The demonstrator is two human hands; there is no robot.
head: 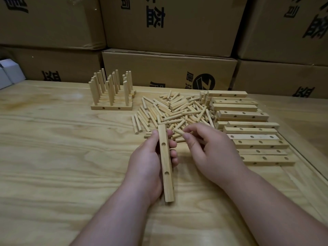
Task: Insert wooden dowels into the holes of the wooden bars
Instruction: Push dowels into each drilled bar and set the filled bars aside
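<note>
Single wooden bar [166, 162] held lengthwise in the left hand [147, 167], above the near middle of the desk [53, 157]. The thumb lay along the bar's left edge and the curled fingers [173, 144] wrapped its right edge, leaving two empty holes in the upper face exposed. The right hand [211, 153] pinched one dowel [179, 131] between thumb and fingertips, just beside the bar's far end and over the near edge of the loose dowel pile [177, 110].

Bar and dowel both appeared light, rigid and dry, with bare wood giving adequate friction; neither looked fragile. The bar was probably best gripped by its long side edges, clear of the holes; the dowel near one end, so the free end could enter a hole.

Empty bars [255, 144] were stacked at the right of the desk; finished bars with upright dowels [111, 91] stood at the far left. The desk was pale, smooth-grained wood. Printed cardboard boxes [168, 25] were piled close behind it.
</note>
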